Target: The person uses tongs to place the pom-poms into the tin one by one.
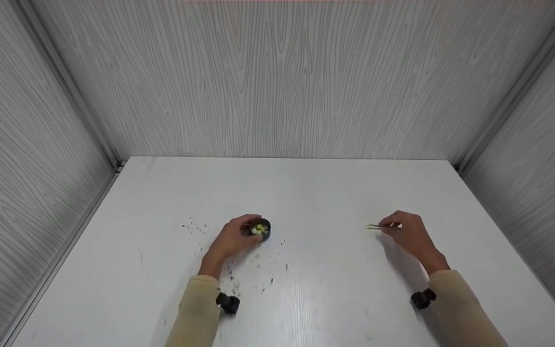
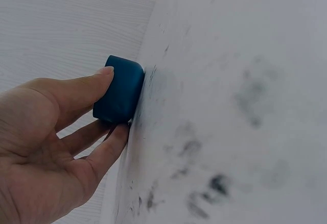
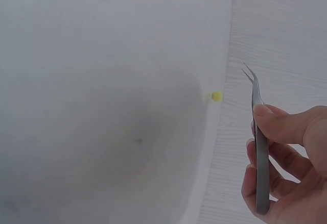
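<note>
My left hand (image 1: pixel 247 232) grips a small round dark-blue container (image 1: pixel 262 229) that stands on the white table (image 1: pixel 306 193). Several yellow and white beads lie inside it. In the left wrist view the thumb lies on one side of the container (image 2: pixel 125 81) and the fingers on the other, so my left hand (image 2: pixel 113 102) wraps it. My right hand (image 1: pixel 394 226) pinches slim metal tweezers (image 1: pixel 377 227) just above the table, tips pointing left. In the right wrist view the tweezers (image 3: pixel 254 89) have nothing between their tips. A single yellow bead (image 3: pixel 217 96) lies on the table beyond them, apart from my right hand (image 3: pixel 258 128).
Dark specks (image 1: pixel 193 225) are scattered on the table around my left hand. Grey wood-grain walls (image 1: pixel 277 77) close in the table at the back and on both sides. A black camera (image 1: pixel 228 303) sits on each wrist.
</note>
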`<state>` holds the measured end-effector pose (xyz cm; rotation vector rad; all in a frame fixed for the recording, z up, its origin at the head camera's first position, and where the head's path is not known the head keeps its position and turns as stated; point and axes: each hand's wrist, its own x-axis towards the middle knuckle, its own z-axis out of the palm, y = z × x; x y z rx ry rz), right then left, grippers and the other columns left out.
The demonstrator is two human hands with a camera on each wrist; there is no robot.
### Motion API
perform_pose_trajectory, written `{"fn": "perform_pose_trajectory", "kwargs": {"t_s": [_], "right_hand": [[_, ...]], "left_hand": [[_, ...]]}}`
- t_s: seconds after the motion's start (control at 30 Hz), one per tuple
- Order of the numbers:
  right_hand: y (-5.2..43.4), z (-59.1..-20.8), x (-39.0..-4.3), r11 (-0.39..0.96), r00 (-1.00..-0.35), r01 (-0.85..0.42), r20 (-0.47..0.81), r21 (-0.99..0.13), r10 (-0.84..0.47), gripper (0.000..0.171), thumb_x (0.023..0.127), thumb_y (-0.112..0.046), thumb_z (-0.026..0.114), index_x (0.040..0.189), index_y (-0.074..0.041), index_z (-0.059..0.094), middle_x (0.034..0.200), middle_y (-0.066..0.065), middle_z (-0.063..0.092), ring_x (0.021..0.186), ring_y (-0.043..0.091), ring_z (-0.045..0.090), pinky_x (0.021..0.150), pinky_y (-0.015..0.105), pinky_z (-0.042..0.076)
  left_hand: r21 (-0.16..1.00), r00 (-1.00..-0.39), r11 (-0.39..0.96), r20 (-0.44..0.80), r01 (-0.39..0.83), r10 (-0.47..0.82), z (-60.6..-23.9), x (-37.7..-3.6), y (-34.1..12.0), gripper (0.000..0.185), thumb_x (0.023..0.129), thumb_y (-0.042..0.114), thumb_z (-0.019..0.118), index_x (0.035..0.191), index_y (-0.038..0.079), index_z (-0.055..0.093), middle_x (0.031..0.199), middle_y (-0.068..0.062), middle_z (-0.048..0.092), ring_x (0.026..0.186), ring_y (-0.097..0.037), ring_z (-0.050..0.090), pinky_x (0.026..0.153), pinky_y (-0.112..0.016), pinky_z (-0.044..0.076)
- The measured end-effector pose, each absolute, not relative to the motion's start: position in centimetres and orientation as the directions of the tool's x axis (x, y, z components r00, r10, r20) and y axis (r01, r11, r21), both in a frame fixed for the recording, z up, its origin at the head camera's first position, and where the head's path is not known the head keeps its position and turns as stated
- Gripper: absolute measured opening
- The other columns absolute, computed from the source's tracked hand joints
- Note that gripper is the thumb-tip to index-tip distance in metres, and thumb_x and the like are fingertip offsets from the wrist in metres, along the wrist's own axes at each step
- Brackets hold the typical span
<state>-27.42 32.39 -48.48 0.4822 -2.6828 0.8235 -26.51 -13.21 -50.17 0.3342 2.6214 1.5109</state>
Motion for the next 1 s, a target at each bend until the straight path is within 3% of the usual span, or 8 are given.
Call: {"fn": "perform_pose_trajectory", "kwargs": {"t_s": [0.2, 0.53, 1.0], "right_hand": [[32.9, -48.47, -27.51, 0.795, -0.912, -0.371, 0.352, -0.48, -0.213, 0.015, 0.085, 0.007, 0.078, 0.095, -0.003, 0.081, 0.092, 0.012, 0.076, 0.086, 0.029, 0.071, 0.076, 0.034, 0.058], [33.32, -48.62, -27.73, 0.81, -0.931, -0.32, 0.322, -0.492, -0.172, 0.014, 0.085, 0.008, 0.077, 0.095, -0.001, 0.08, 0.093, 0.015, 0.076, 0.087, 0.029, 0.071, 0.074, 0.028, 0.056], [33.36, -48.57, -28.27, 0.819, -0.946, -0.285, 0.282, -0.499, -0.158, 0.012, 0.086, 0.007, 0.076, 0.096, 0.0, 0.08, 0.095, 0.018, 0.076, 0.088, 0.032, 0.07, 0.075, 0.031, 0.054]], "left_hand": [[0.863, -0.972, 0.486, 0.024, 0.139, 0.234, -50.15, -26.73, -13.21, 0.052, 0.094, 0.011, 0.074, 0.144, 0.009, 0.059, 0.144, -0.017, 0.061, 0.131, -0.036, 0.06, 0.113, -0.054, 0.047], [0.852, -0.972, 0.504, 0.026, 0.145, 0.235, -50.35, -26.74, -13.31, 0.052, 0.094, 0.011, 0.074, 0.144, 0.009, 0.059, 0.144, -0.017, 0.061, 0.132, -0.037, 0.059, 0.114, -0.055, 0.046], [0.857, -0.97, 0.494, 0.024, 0.144, 0.242, -50.38, -26.76, -13.3, 0.052, 0.094, 0.012, 0.074, 0.144, 0.009, 0.059, 0.144, -0.017, 0.061, 0.132, -0.037, 0.059, 0.113, -0.056, 0.046]]}}
